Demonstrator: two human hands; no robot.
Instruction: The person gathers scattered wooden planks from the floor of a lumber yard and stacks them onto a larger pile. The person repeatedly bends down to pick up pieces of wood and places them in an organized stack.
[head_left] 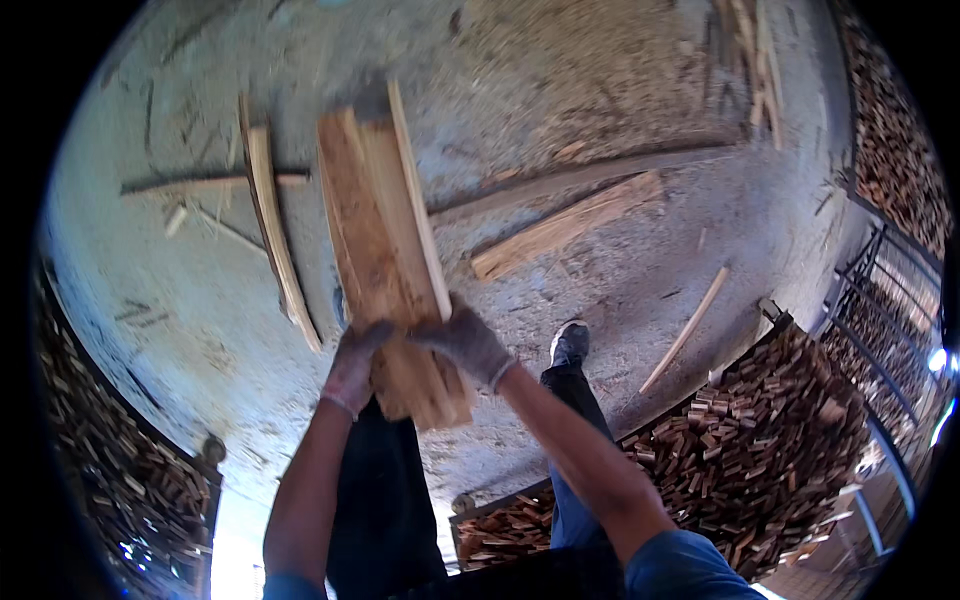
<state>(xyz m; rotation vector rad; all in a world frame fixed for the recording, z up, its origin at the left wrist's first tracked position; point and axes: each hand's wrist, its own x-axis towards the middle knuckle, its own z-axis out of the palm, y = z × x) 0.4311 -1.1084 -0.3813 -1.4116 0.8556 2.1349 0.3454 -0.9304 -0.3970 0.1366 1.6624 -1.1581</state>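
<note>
Split boards left of frame centre look stiff and heavy, best held by both sides, where the left hand and right hand clasp them.

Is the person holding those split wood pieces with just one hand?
No, the left hand and right hand both grip the split wood pieces, one from each side.

The left hand and right hand are gloved in greyish white, the sleeves behind them blue. Between them, the planks are honey tan, streaked darker brown — the strip by the right hand paler cream. Beyond, the floor is grey, mottled brown.
</note>
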